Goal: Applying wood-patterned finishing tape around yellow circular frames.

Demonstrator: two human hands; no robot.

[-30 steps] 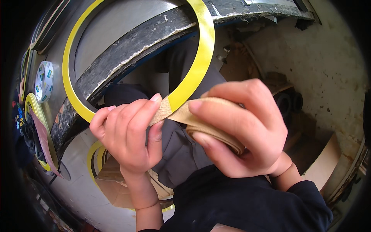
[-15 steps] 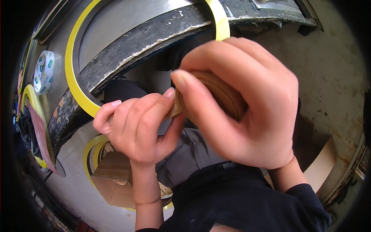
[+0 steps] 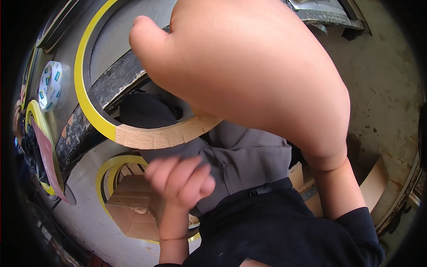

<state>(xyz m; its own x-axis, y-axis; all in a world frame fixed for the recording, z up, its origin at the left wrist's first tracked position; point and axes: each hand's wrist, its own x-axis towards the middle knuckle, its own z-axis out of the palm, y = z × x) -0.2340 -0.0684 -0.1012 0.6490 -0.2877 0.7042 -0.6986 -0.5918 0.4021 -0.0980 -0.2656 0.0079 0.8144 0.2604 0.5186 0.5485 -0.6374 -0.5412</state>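
Tape (image 3: 155, 138) in tan, wood-grained look covers the near part of a yellow ring (image 3: 83, 91), which shows across the edge of the bench (image 3: 116, 84) and above the person's lap. The right hand (image 3: 262, 75) hides the ring's right side; its fingertips are mostly out of sight, so I cannot tell what its grip grasps. Below the ring, apart from it, the blurred left hand (image 3: 180, 180) has its grip curled closed.
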